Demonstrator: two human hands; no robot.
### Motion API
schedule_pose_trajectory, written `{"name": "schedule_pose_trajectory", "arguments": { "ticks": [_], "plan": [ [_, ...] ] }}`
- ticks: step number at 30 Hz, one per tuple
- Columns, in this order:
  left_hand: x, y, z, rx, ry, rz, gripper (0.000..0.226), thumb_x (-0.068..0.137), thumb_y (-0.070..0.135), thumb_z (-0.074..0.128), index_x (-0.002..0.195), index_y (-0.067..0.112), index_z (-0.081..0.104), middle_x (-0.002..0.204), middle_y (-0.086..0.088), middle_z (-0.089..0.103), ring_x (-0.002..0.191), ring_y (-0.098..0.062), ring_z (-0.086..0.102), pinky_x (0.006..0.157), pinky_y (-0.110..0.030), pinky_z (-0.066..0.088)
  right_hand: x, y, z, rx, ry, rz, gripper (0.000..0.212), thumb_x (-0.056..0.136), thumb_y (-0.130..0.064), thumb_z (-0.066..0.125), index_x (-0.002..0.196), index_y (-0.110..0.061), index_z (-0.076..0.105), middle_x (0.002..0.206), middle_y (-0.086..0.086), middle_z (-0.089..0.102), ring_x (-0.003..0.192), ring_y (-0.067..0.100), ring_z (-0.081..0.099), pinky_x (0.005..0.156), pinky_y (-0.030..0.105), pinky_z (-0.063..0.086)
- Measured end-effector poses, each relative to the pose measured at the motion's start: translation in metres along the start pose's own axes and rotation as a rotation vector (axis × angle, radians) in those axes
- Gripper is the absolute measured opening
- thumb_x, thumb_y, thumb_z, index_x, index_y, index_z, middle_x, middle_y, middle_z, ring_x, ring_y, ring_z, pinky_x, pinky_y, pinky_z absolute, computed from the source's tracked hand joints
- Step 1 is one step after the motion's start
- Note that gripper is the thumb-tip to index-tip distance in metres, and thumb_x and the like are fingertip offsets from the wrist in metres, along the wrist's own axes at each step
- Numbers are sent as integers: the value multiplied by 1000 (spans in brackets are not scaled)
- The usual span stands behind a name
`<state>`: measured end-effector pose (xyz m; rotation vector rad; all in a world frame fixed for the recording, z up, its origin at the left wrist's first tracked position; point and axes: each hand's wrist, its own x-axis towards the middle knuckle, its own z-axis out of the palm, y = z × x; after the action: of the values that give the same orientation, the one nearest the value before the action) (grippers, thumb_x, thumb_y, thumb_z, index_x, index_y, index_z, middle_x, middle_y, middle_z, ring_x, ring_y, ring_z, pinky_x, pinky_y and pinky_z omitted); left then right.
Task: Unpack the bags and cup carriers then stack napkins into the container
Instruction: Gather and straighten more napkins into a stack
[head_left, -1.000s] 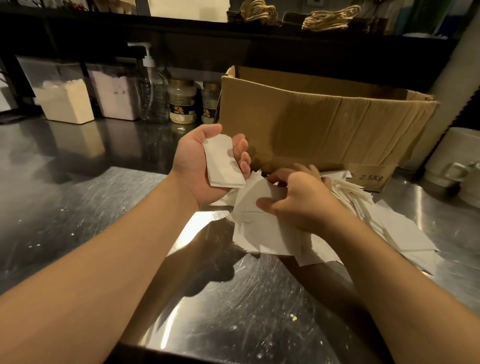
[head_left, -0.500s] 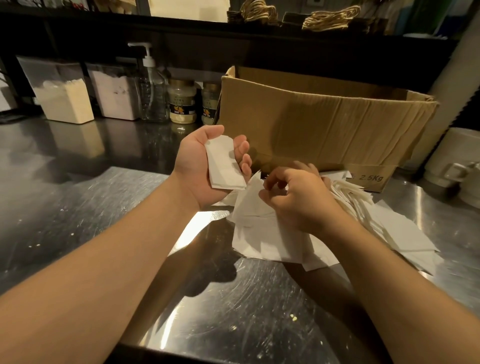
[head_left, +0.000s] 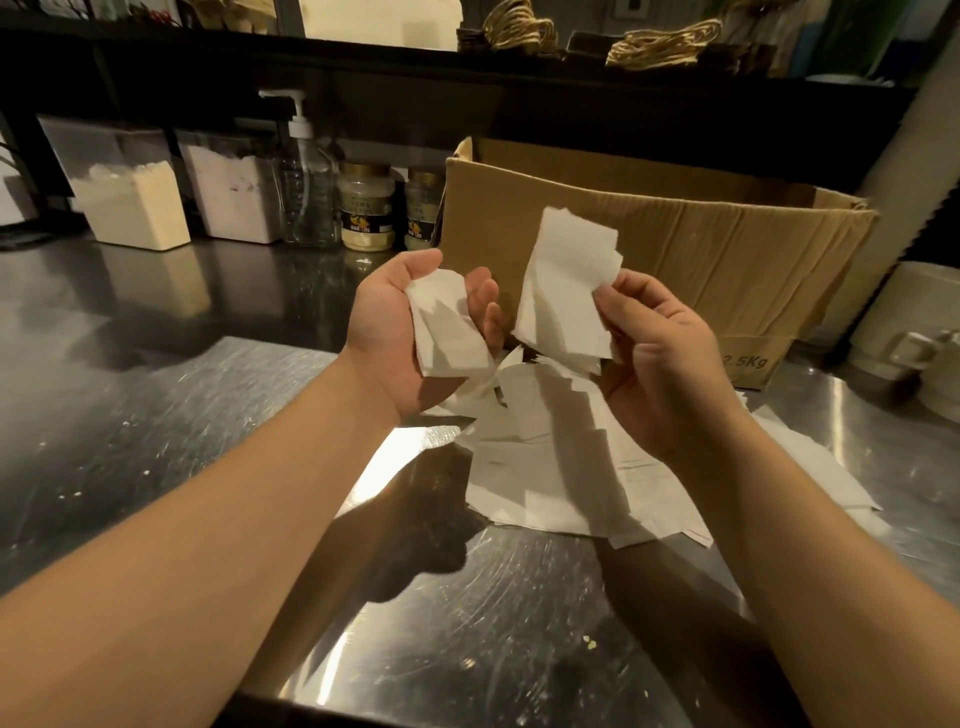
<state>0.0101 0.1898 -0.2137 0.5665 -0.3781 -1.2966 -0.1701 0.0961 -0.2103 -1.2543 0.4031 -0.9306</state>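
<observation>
The inside of the brown corrugated cardboard box (head_left: 649, 244) is hidden by its near wall, and its printed weight mark is partly covered by the right hand (head_left: 660, 358). The labels on the two gold-lidded glass jars (head_left: 363, 208) are too small to be read. The pale stacked cups (head_left: 914, 332) are cut off by the right edge.

Pump bottle (head_left: 305, 171) beside two jars (head_left: 363, 207).

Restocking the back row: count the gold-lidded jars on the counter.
2. One gold-lidded jar stands beside the pump bottle; the second jar is right of it, against the cardboard box. More may be hidden behind the box.
</observation>
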Motion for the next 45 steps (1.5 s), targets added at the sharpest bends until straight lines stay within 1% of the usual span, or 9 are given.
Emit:
{"name": "schedule_pose_trajectory", "arguments": {
  "ticks": [5,10,18,22,26,31,37,42,45],
  "plan": [
    [-6,-14,8,374,-76,-154,43,94,48,47,117,17,65,99,-8,67,87,-25,65,77,-36,54,-2,4,5,-123,-5,109,11,98,-9,57,103,-9,68,98,12,69,95,30,63,83,45,56],
    [-2,-22,4,388,-128,-220,58,101,59,38,134,17,60,114,-11,65,100,-27,64,91,-41,48,-4,5,8,-277,-6,147,10,94,-19,67,88,-17,74,82,-4,74,85,17,64,67,27,55],
    [-2,-27,3,370,-134,-162,69,100,70,26,140,23,58,116,-8,70,104,-27,67,89,-42,55,-6,7,11,-100,76,229,14,87,-25,73,99,-18,79,106,2,75,110,31,62,100,49,51],
    [-2,-32,3,371,-131,-161,70,98,73,23,134,25,60,116,-8,72,101,-27,70,84,-41,59,-6,8,14,-93,107,244,15,90,-26,73,102,-17,75,107,1,73,107,29,61,95,47,52],
    [0,-33,0,376,-132,-195,73,98,73,25,132,21,63,116,-10,69,103,-28,64,90,-41,53,-7,15,17,-270,125,172,16,93,-25,71,108,-20,67,105,-1,68,100,23,62,70,31,53],
    [0,-31,0,462,-108,-263,69,98,72,28,132,22,61,110,-7,69,100,-26,64,87,-38,54,-4,21,13,-716,91,-158,43,90,-32,75,126,-41,53,125,-9,47,99,8,57,80,17,54],
    [-4,-30,4,526,-96,-273,60,98,70,30,123,28,64,102,-5,71,95,-24,66,84,-36,55,-3,19,9,-759,-11,-175,17,92,-36,73,107,-34,68,117,-7,53,95,11,58,63,11,55],
    [-3,-31,4,500,-94,-245,60,100,68,29,126,27,64,110,-7,71,100,-26,67,92,-40,53,0,19,5,-630,72,-205,2,95,-30,70,93,-31,71,113,2,63,101,20,64,77,33,63],
    [-4,-31,6,499,-86,-231,61,101,67,27,128,27,64,109,-6,73,96,-25,71,83,-39,60,-1,17,4,-556,111,-152,4,95,-27,70,91,-28,73,110,5,68,94,23,70,67,39,65]
  ]
}}
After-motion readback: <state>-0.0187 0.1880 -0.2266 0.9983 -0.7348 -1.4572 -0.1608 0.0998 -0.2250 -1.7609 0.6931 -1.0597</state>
